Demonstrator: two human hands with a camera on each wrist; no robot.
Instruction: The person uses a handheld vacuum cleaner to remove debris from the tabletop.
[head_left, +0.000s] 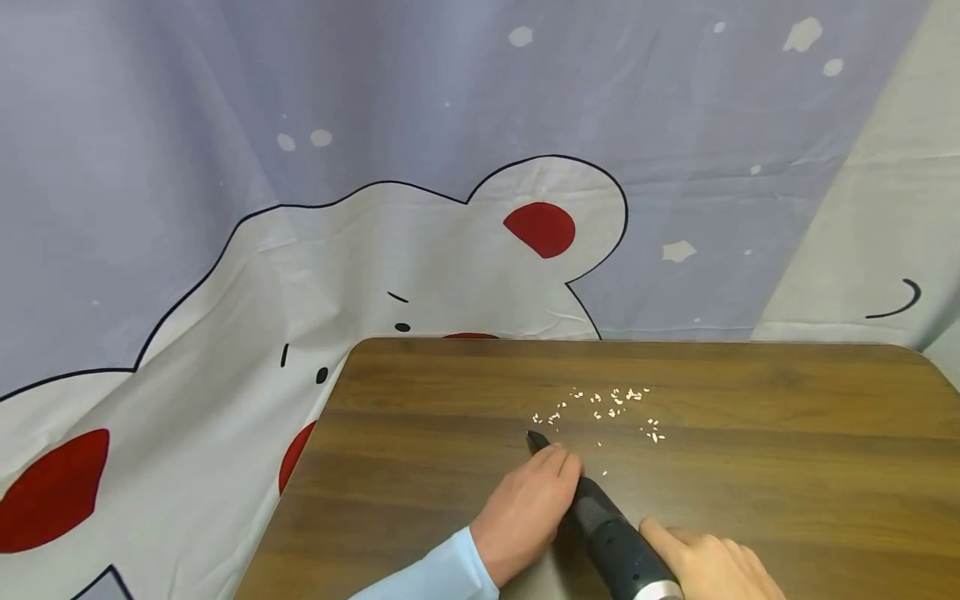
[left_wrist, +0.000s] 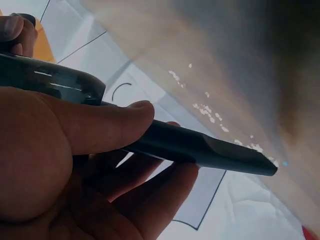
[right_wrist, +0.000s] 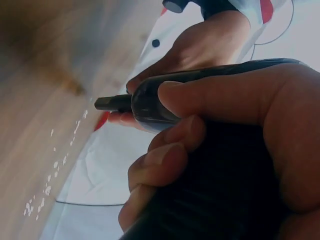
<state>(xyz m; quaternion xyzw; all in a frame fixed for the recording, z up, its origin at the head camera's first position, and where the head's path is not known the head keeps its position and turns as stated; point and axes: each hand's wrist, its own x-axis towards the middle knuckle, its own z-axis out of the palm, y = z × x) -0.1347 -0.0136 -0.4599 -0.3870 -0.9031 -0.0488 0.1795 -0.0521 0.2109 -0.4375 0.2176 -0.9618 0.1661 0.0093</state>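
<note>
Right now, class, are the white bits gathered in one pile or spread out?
Spread out: in the head view the white bits lie in loose clusters on the wooden table, with a few apart.

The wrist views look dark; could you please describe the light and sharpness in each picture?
Head view: bright and even, the white flecks crisp; left wrist view: dim, the left hand shaded, glints on the black handheld device, the tabletop smeared at upper right; right wrist view: dim, the device's lower part almost black, the tabletop blurred at upper left.
</note>
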